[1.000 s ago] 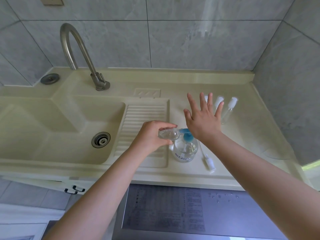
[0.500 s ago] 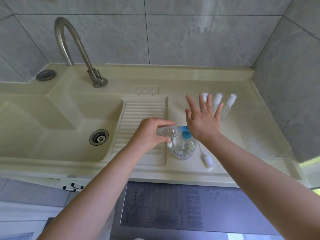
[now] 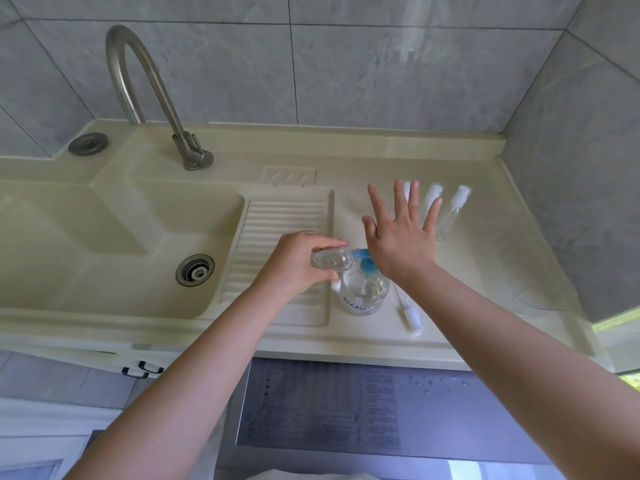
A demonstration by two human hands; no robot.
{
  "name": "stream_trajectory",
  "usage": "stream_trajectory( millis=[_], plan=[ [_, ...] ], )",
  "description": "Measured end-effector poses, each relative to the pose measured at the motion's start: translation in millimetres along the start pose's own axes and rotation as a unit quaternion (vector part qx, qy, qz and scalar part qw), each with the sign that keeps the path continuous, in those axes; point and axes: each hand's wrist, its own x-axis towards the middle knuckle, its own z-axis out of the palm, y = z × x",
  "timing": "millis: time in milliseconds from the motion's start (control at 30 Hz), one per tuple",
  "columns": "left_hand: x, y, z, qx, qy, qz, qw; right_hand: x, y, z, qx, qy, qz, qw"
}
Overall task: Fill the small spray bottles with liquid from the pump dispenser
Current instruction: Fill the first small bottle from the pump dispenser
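A clear pump dispenser [image 3: 363, 292] with a blue pump head [image 3: 366, 264] stands on the counter near the front edge. My left hand [image 3: 298, 265] grips a small clear spray bottle [image 3: 330, 259], held sideways with its mouth at the blue spout. The heel of my right hand [image 3: 401, 240] presses on the pump head, with the fingers straight and spread. A loose white spray cap with its tube [image 3: 412, 315] lies to the right of the dispenser. Three capped small spray bottles [image 3: 453, 209] lie in a row beyond my right hand, partly hidden by its fingers.
A cream sink basin [image 3: 104, 244] with a metal drain [image 3: 194, 270] lies to the left, next to a ribbed washboard slope [image 3: 277, 223]. A curved metal tap [image 3: 145, 81] rises at the back. Grey tiled walls close in the back and right. An appliance top [image 3: 346, 407] sits below the counter.
Both hands stay at the dispenser; the view has shifted slightly. The small bottle remains at the spout with my right hand over the pump head.
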Motion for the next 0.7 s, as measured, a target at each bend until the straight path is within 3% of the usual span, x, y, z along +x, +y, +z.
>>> stream_trajectory(
  millis=[367,567,700],
  plan=[
    [-1.6,1.1,0.6,-0.001,0.002,0.0,1.0,-6.3,2.8,-0.5,0.022,-0.04,0.018,0.999],
    [-1.6,1.0,-2.0,-0.002,0.005,0.003,1.0,-0.9,1.3,-15.2,0.01,0.014,0.001,1.0],
    [0.0,0.3,-0.5,0.014,0.004,0.003,1.0,-6.7,2.6,-1.4,0.031,-0.054,0.023,0.998]
  ],
)
